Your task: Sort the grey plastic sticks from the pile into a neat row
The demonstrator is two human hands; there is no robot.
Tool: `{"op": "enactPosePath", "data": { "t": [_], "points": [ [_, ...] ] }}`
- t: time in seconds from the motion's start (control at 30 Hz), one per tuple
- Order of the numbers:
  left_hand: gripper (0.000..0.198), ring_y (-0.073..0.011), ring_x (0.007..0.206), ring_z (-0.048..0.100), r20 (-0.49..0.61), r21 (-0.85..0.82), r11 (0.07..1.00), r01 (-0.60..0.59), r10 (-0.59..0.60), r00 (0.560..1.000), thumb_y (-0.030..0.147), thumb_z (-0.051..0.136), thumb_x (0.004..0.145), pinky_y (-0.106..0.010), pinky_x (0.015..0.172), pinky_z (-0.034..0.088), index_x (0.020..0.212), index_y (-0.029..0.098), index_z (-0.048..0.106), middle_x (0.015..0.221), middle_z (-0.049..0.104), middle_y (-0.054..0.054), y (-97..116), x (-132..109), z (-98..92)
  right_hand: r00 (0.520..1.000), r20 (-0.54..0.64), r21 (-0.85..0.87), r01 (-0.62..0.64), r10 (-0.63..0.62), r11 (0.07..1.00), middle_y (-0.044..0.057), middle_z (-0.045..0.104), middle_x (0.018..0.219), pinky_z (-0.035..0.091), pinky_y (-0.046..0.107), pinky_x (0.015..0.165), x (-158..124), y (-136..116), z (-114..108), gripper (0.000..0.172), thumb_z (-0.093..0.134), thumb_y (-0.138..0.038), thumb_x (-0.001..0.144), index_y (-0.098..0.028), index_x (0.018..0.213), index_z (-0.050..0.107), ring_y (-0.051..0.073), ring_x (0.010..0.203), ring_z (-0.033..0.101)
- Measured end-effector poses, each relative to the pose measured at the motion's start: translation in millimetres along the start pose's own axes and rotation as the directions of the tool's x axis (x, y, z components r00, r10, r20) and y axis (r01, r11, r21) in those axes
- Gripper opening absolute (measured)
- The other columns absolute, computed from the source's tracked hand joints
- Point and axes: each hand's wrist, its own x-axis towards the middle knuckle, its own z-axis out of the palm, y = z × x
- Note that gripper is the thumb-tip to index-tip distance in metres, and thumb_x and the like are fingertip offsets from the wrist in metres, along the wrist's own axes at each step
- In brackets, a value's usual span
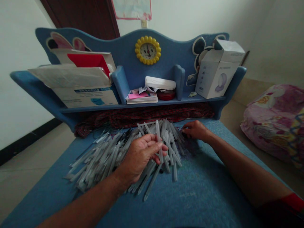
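Note:
A big heap of thin translucent pen barrels (106,152) lies across the blue desk top (201,196). My left hand (140,155) hovers over the heap's middle with its fingers curled round one upright pen barrel (158,139). My right hand (196,129) rests at the heap's far right edge, fingers pinched down into a small dark pile of tiny parts (190,144); what it pinches is too small to name.
A blue shelf back (123,47) with a yellow flower clock (148,50) stands behind the heap. It holds papers and a red folder (80,79), notebooks (142,96), a white box (218,69). Checked cloth (142,115) lies under the shelf. Pink bedding (277,120) sits at right.

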Motion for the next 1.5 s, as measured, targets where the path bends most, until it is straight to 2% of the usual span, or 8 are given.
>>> {"op": "enactPosePath", "data": {
  "t": [0.3, 0.53, 0.77, 0.97, 1.13, 1.2, 1.3, 1.5],
  "points": [
    [0.015, -0.0156, 0.067, 0.065, 0.003, -0.077, 0.996, 0.045, -0.045, 0.999, 0.021, 0.061, 0.078, -0.019, 0.048, 0.048, 0.088, 0.012, 0.055, 0.082, 0.068, -0.01, 1.3, 1.6, -3.1, 0.978, -0.176, -0.058, -0.122, 0.11, 0.991, 0.002, 0.06, 0.051, 0.037, 0.022, 0.053, 14.9, 30.9, -4.7, 0.026, 0.054, -0.03, 0.078, -0.015, 0.091, 0.071, 0.013, 0.051, 0.054],
    [0.013, -0.0152, 0.069, 0.065, -0.016, -0.129, 0.989, 0.075, -0.077, 0.997, 0.019, 0.062, 0.078, -0.019, 0.051, 0.049, 0.086, 0.012, 0.056, 0.084, 0.069, -0.011, 2.4, 4.8, -4.7, 0.974, -0.193, -0.126, -0.143, 0.117, 0.982, 0.007, 0.069, 0.077, 0.04, 0.024, 0.062, 18.0, 29.6, -1.4, 0.024, 0.058, -0.031, 0.075, -0.021, 0.09, 0.073, 0.018, 0.072, 0.061],
    [0.013, -0.017, 0.072, 0.066, -0.051, -0.157, 0.986, 0.06, -0.069, 0.996, 0.018, 0.063, 0.076, -0.021, 0.054, 0.051, 0.085, 0.012, 0.055, 0.086, 0.069, -0.012, 2.0, 5.8, -6.2, 0.979, -0.168, -0.091, -0.13, 0.114, 0.987, 0.002, 0.06, 0.052, 0.037, 0.023, 0.055, 12.1, 27.4, -4.5, 0.026, 0.055, -0.032, 0.078, -0.019, 0.092, 0.072, 0.014, 0.055, 0.056],
    [0.01, -0.0177, 0.071, 0.066, -0.069, -0.168, 0.985, 0.047, -0.059, 0.996, 0.016, 0.062, 0.076, -0.021, 0.053, 0.051, 0.083, 0.012, 0.055, 0.084, 0.069, -0.013, 4.2, 5.9, -5.8, 0.981, -0.174, -0.061, -0.098, 0.086, 0.993, 0.0, 0.055, 0.047, 0.034, 0.022, 0.05, 9.5, 24.6, -5.8, 0.025, 0.054, -0.031, 0.078, -0.016, 0.087, 0.072, 0.012, 0.049, 0.051],
    [0.009, -0.0182, 0.07, 0.067, -0.11, -0.174, 0.985, -0.014, -0.006, 0.994, 0.013, 0.061, 0.076, -0.021, 0.052, 0.051, 0.083, 0.011, 0.056, 0.084, 0.069, -0.013, 9.1, 8.1, -8.9, 0.986, -0.166, -0.029, 0.019, -0.024, 0.999, -0.001, 0.055, 0.051, 0.033, 0.021, 0.051, -4.4, 1.5, -9.0, 0.023, 0.054, -0.032, 0.078, -0.015, 0.08, 0.07, 0.01, 0.051, 0.05],
    [0.008, -0.0183, 0.069, 0.067, -0.145, -0.176, 0.983, -0.056, 0.03, 0.989, 0.014, 0.061, 0.076, -0.021, 0.052, 0.051, 0.082, 0.011, 0.057, 0.082, 0.069, -0.013, 12.5, 9.1, -11.2, 0.984, -0.125, 0.001, 0.131, -0.13, 0.991, -0.002, 0.055, 0.054, 0.033, 0.021, 0.052, -16.6, -15.8, -7.8, 0.021, 0.055, -0.032, 0.078, -0.016, 0.076, 0.069, 0.01, 0.052, 0.05],
    [0.008, -0.0182, 0.069, 0.067, -0.195, -0.178, 0.976, -0.123, 0.088, 0.977, 0.013, 0.061, 0.076, -0.022, 0.052, 0.051, 0.083, 0.011, 0.057, 0.081, 0.069, -0.012, 18.0, 9.5, -15.1, 0.927, -0.057, 0.035, 0.373, -0.371, 0.927, -0.002, 0.057, 0.058, 0.031, 0.021, 0.052, -41.0, -45.1, -1.6, 0.018, 0.056, -0.03, 0.079, -0.017, 0.075, 0.067, 0.009, 0.053, 0.048],
    [0.008, -0.0185, 0.07, 0.067, -0.251, -0.176, 0.965, -0.195, 0.148, 0.957, 0.013, 0.062, 0.075, -0.023, 0.053, 0.052, 0.082, 0.011, 0.058, 0.081, 0.069, -0.011, 23.4, 8.3, -20.9, 0.868, -0.031, -0.308, 0.463, -0.495, 0.831, 0.003, 0.064, 0.061, 0.029, 0.024, 0.053, -74.4, -81.8, 22.6, 0.028, 0.056, -0.043, 0.081, -0.018, 0.089, 0.065, 0.014, 0.055, 0.056]
  ]
}}
